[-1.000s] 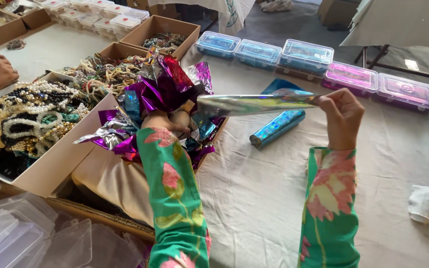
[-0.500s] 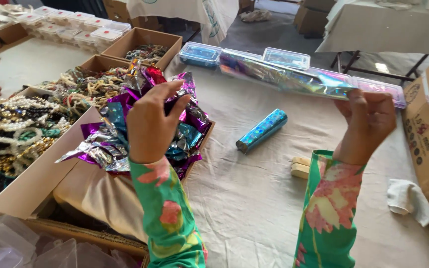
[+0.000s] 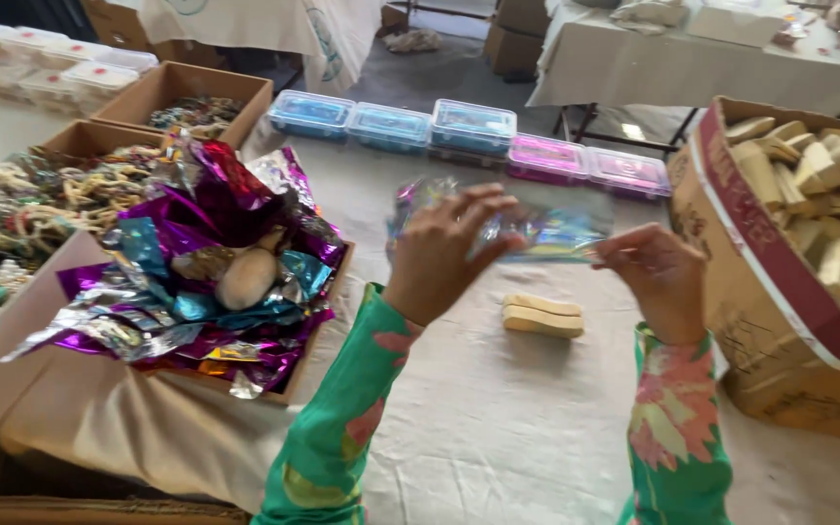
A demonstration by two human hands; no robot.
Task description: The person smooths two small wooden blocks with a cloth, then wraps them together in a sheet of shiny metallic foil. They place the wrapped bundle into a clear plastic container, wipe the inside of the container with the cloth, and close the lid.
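foil sheet (image 3: pixel 537 228) in hands: iridescent, clear with pink, blue, green shimmer. sleeves (image 3: pixel 342 437): bright green, pink and yellow floral print. foil pile (image 3: pixel 196 282) in box: purple, magenta, silver, teal, crinkled shine. lidded boxes (image 3: pixel 391 124): three blue-tinted, two more (image 3: pixel 590 165) pink-tinted. blocks (image 3: pixel 542 316) on table: pale tan. same tan for blocks in carton (image 3: pixel 819 194); carton brown with red band. table cloth (image 3: pixel 498 428): off-white. beads (image 3: pixel 41 194) at left: cream, gold, mixed.
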